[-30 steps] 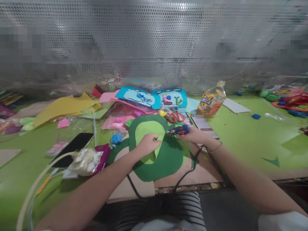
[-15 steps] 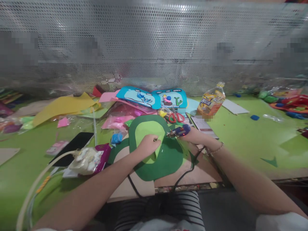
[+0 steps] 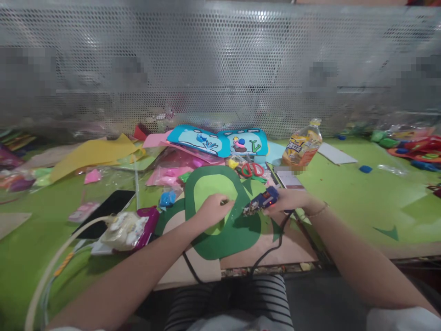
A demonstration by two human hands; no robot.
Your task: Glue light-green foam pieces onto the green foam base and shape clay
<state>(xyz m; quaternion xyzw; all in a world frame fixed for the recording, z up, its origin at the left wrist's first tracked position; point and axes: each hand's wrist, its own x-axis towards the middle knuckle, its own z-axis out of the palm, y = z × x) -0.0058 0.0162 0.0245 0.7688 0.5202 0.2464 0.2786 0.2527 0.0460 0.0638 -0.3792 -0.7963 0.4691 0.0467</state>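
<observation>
My right hand [image 3: 289, 202] holds a dark blue glue gun [image 3: 263, 201] with a small red light, its nozzle pointing left over the right side of a dark green foam sheet [image 3: 220, 247]. A black cord runs from the gun toward the table edge. On top of the dark green sheet lies a light green rounded piece [image 3: 211, 186]. My left hand [image 3: 215, 210] is over this piece with its fingers curled together; what they pinch, if anything, I cannot make out. Red-handled scissors [image 3: 252, 170] lie just beyond the sheet.
A blue decorated foam piece [image 3: 200, 140] lies at the back, with an orange-labelled bottle [image 3: 303, 145] to its right. On the left are a black phone [image 3: 106, 214], a power strip with plugs [image 3: 126, 231] and yellow sheets [image 3: 93, 154]. A perforated metal screen [image 3: 220, 59] stands behind.
My right hand has moved the glue gun a little toward me and to the right. My left hand has stayed almost in place over the light green piece.
</observation>
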